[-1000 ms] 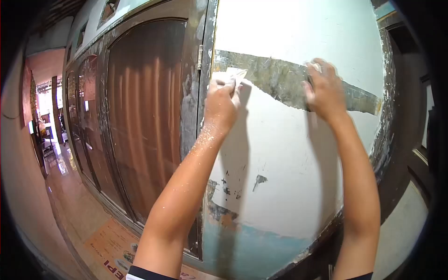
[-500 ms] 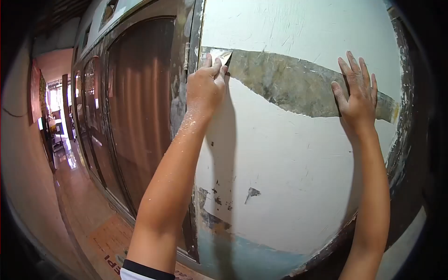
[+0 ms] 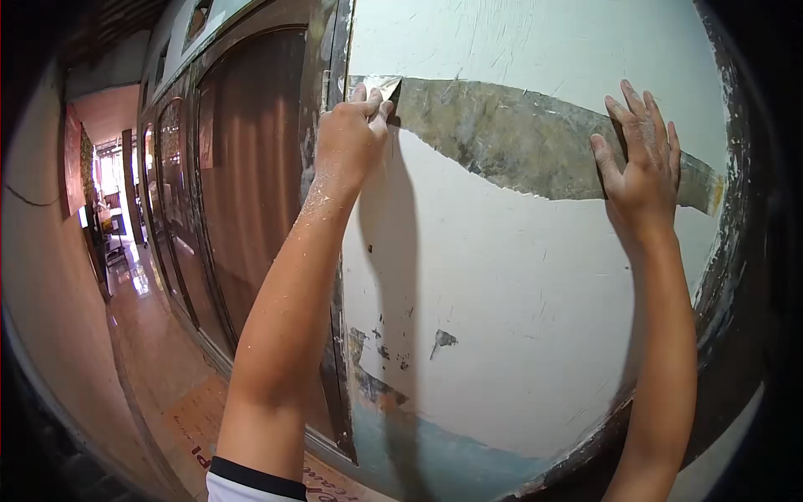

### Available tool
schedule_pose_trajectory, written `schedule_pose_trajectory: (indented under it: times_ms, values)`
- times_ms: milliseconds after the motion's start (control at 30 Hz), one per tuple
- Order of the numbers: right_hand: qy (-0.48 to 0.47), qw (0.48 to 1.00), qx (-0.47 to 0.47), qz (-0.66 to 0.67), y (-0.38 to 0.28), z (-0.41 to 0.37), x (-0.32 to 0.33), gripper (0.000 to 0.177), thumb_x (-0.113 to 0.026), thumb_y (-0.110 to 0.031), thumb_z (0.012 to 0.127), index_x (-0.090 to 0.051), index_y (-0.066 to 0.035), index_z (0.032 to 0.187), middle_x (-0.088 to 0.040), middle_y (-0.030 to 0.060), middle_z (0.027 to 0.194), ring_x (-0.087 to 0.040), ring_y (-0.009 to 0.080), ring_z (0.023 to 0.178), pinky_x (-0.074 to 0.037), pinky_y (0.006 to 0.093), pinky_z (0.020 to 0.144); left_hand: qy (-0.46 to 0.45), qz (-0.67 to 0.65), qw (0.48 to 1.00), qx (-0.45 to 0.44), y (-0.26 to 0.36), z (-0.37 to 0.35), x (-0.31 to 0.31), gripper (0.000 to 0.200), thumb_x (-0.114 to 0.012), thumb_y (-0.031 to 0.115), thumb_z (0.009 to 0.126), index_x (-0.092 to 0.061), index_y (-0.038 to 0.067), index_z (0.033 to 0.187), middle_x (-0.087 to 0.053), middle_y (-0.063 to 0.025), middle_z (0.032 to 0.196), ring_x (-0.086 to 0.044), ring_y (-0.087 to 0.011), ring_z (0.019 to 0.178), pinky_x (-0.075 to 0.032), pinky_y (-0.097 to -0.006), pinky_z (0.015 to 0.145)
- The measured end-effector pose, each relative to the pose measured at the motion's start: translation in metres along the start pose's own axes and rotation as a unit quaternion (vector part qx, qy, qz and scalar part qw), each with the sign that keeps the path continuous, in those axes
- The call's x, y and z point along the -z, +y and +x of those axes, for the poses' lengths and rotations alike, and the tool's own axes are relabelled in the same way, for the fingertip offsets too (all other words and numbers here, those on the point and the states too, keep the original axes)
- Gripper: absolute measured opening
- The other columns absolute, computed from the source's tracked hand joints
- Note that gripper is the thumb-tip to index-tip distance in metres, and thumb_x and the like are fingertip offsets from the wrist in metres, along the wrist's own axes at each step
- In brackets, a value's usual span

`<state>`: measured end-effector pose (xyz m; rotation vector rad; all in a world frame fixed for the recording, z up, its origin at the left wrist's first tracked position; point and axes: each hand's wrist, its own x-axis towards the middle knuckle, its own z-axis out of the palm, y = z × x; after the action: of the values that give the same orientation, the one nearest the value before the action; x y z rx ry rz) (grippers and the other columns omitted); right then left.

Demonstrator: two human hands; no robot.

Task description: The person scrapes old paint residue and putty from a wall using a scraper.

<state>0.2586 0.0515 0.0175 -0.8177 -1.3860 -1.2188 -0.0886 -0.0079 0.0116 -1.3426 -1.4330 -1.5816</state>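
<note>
My left hand [image 3: 351,138], dusted with white specks, is closed around a scraper [image 3: 386,87]. Only the scraper's thin, pale, pointed blade shows past the fingertips; the handle is hidden in the hand. The blade lies against the wall [image 3: 493,259] at the left end of a bare grey strip [image 3: 493,134], where the white paint is gone. My right hand [image 3: 642,159] rests with fingers spread on the right part of that strip, thumb out to the left. White dust coats its back too.
A dark door with glass panels [image 3: 251,167] stands left of the wall, its frame [image 3: 335,58] close beside my left hand. Chipped patches [image 3: 443,341] mark the lower wall. Printed cardboard [image 3: 196,427] lies on the floor, and a hallway [image 3: 125,259] runs back at far left.
The view has shifted slightly, so the wall and left hand appear a little further left and up. Both hands keep nearly the same places on the wall.
</note>
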Motion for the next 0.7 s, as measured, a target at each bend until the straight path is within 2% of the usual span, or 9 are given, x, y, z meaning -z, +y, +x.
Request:
schedule_pose_trajectory:
  times_ms: [233,300,333,500,567,633,700]
  values:
    - [0.0,1.0,0.002,0.012,0.002,-0.001,0.0,0.045,-0.058,-0.039,0.099,-0.056,-0.025,0.142,-0.043,-0.0049,0.16,-0.029,0.0199,0.153,-0.014,0.0473,0.129,-0.025,0.009,1.0,-0.01,-0.008,0.003,0.005,0.033,-0.064,0.019,0.097,-0.069,0.007,0.128,-0.058,-0.016,0.143,-0.061,-0.0274,0.13,-0.047,-0.0301,0.106]
    - [0.001,1.0,-0.006,0.013,0.002,-0.001,0.002,0.044,-0.058,-0.038,0.099,-0.057,-0.024,0.141,-0.043,-0.0041,0.161,-0.029,0.0203,0.153,-0.014,0.047,0.129,-0.006,-0.019,0.998,-0.054,-0.017,-0.001,0.006,0.032,-0.065,0.026,0.095,-0.072,0.013,0.124,-0.059,-0.0169,0.139,-0.064,-0.0353,0.12,-0.05,-0.0391,0.105]
    - [0.0,1.0,-0.003,0.019,0.003,-0.001,0.002,0.044,-0.058,-0.038,0.099,-0.057,-0.023,0.14,-0.043,-0.0044,0.161,-0.03,0.0204,0.153,-0.014,0.0464,0.129,-0.009,-0.017,0.998,-0.052,-0.019,0.0,0.007,0.033,-0.065,0.028,0.096,-0.073,0.014,0.124,-0.058,-0.0138,0.141,-0.065,-0.0345,0.12,-0.051,-0.0392,0.104]
    - [0.002,1.0,-0.003,0.022,0.004,-0.001,0.0,0.043,-0.059,-0.038,0.098,-0.058,-0.023,0.139,-0.044,-0.0037,0.16,-0.03,0.0207,0.153,-0.015,0.0462,0.129,-0.019,-0.005,1.0,0.015,-0.013,0.006,0.008,0.034,-0.063,0.03,0.097,-0.072,0.013,0.125,-0.058,-0.0133,0.142,-0.065,-0.0346,0.12,-0.051,-0.0391,0.104]
    - [0.008,1.0,0.0,0.016,0.005,0.0,-0.001,0.042,-0.06,-0.036,0.098,-0.058,-0.023,0.137,-0.044,-0.0036,0.16,-0.03,0.0207,0.153,-0.015,0.0461,0.129,-0.008,-0.002,0.999,-0.035,-0.024,0.004,0.012,0.034,-0.064,0.029,0.097,-0.072,0.012,0.125,-0.059,-0.014,0.141,-0.064,-0.0348,0.122,-0.05,-0.0393,0.105]
    - [0.011,1.0,-0.009,0.023,0.003,-0.001,0.002,0.04,-0.06,-0.035,0.098,-0.059,-0.022,0.136,-0.045,-0.0035,0.159,-0.03,0.0208,0.153,-0.015,0.0461,0.129,0.007,-0.049,0.998,-0.043,-0.026,0.006,0.012,0.033,-0.065,0.028,0.096,-0.072,0.01,0.123,-0.059,-0.0151,0.14,-0.063,-0.0354,0.123,-0.049,-0.0392,0.106]
    - [0.006,0.999,-0.012,0.03,0.001,0.001,0.003,0.039,-0.06,-0.034,0.098,-0.059,-0.022,0.135,-0.046,-0.0033,0.158,-0.031,0.0207,0.153,-0.015,0.0461,0.129,0.001,-0.018,1.0,0.012,-0.021,0.012,0.01,0.036,-0.066,0.025,0.097,-0.069,0.005,0.128,-0.059,-0.0129,0.143,-0.062,-0.026,0.129,-0.047,-0.0299,0.105]
